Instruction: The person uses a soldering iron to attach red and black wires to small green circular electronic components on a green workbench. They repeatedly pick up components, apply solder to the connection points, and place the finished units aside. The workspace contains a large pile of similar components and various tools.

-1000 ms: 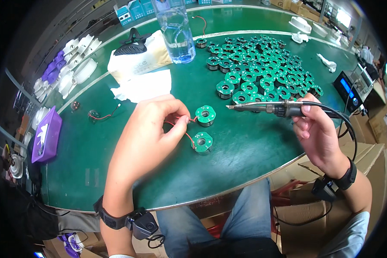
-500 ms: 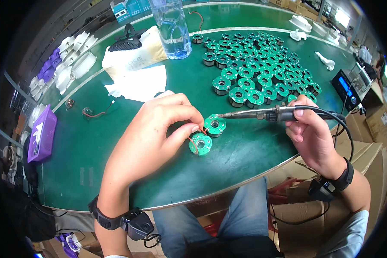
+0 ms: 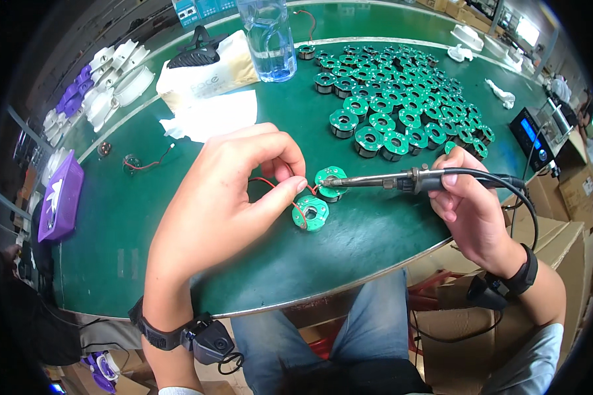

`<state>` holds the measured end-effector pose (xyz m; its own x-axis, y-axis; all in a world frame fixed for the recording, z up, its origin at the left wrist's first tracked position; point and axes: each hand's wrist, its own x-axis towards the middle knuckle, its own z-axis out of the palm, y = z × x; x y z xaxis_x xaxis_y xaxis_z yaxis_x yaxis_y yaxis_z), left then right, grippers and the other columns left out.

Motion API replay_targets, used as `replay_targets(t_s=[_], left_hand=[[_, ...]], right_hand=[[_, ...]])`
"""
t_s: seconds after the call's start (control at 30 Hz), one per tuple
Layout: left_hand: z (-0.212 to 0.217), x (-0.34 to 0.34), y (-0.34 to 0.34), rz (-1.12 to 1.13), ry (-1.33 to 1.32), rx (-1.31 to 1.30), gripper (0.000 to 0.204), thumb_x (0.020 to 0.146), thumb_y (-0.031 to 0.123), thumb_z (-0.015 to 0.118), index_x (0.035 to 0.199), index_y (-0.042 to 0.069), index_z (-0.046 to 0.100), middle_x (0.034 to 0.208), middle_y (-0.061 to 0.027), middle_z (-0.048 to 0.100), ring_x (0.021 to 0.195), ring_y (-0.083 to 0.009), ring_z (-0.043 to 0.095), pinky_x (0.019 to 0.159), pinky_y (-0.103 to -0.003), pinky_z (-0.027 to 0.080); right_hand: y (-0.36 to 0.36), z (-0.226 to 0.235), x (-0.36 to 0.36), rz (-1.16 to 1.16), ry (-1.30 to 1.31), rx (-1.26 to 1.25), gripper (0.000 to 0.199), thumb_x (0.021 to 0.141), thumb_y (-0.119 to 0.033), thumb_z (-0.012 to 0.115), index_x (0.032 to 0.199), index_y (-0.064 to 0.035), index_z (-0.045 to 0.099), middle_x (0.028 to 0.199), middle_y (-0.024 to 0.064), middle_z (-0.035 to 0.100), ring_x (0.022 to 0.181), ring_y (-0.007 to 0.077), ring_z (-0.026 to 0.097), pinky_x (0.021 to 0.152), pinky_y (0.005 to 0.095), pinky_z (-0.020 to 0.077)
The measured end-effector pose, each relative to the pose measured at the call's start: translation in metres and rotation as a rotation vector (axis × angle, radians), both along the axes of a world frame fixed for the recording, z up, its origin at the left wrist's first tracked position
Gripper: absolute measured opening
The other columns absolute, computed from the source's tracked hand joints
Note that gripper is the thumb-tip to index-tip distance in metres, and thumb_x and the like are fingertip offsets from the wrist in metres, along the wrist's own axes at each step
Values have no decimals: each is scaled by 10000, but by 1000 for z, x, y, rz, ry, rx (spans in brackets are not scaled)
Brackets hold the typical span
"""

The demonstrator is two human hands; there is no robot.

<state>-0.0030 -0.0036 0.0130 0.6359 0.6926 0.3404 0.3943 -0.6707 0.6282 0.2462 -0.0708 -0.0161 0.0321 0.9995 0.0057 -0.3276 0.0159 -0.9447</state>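
Note:
My left hand (image 3: 234, 187) is closed in a pinch on thin red wires (image 3: 311, 191) beside two round green circuit boards with a hole in the middle. The nearer board (image 3: 311, 214) has a red wire curving over its left side. Just beyond it sits the other board (image 3: 329, 176), mounted on a dark coil. In my right hand (image 3: 471, 204) is a soldering iron (image 3: 402, 182), held level with its metal tip pointing left. That tip meets the left part of the farther board, near the wire ends. A black cable runs from the iron's handle.
Several similar green boards (image 3: 395, 141) cover the table's far right. A soldering station (image 3: 534, 135) stands at the right edge. Behind my left hand are a white paper sheet (image 3: 221, 118), a tissue pack (image 3: 207, 82) and a water bottle (image 3: 270, 46). At far left is a purple basket (image 3: 62, 204).
The soldering iron has moved slightly left, its tip going from the farther board's upper edge to its left part. My left hand has shifted a little, and more red wire shows beneath it.

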Motion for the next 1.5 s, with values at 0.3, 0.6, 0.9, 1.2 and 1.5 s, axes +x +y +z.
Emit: replay_targets(t_s=[0.3, 0.6, 0.9, 1.2, 1.5], left_hand=[[-3, 2, 0, -29, -73, -46, 42, 688, -18, 578, 695, -31, 540, 643, -46, 507, 595, -103, 464, 553, -224, 382], [-3, 1, -2, -21, -80, -41, 35, 683, -18, 585, 690, -29, 553, 637, -42, 509, 591, -97, 465, 552, -223, 382], [-7, 5, 1, -33, -87, -54, 34, 683, -18, 587, 686, -30, 555, 634, -38, 506, 589, -91, 461, 553, -219, 377], [-2, 0, -2, -20, -62, -46, 40, 680, -18, 591, 683, -31, 553, 630, -40, 505, 584, -94, 462, 552, -220, 378], [-6, 4, 2, -36, -69, -54, 42, 683, -21, 590, 681, -31, 549, 633, -40, 506, 586, -94, 465, 553, -219, 382]], right_hand=[[-2, -1, 1, -6, -28, 6, 94, 749, -96, 551, 798, -36, 498, 670, 66, 520, 520, 68, 419, 448, 200, 325], [-2, 0, -1, 23, -36, -1, 84, 758, -88, 523, 797, -55, 456, 727, 45, 479, 535, 61, 375, 441, 184, 299], [-2, -1, 2, 4, -42, -1, 82, 754, -88, 531, 789, -46, 470, 695, 54, 490, 527, 61, 393, 442, 188, 310], [-1, -1, 0, 57, -69, 18, 81, 766, -81, 502, 808, -69, 434, 748, 29, 440, 550, 53, 349, 430, 170, 281], [-2, -3, 4, 43, -88, 24, 81, 769, -85, 495, 807, -80, 424, 759, 23, 430, 539, 50, 336, 425, 171, 270]])
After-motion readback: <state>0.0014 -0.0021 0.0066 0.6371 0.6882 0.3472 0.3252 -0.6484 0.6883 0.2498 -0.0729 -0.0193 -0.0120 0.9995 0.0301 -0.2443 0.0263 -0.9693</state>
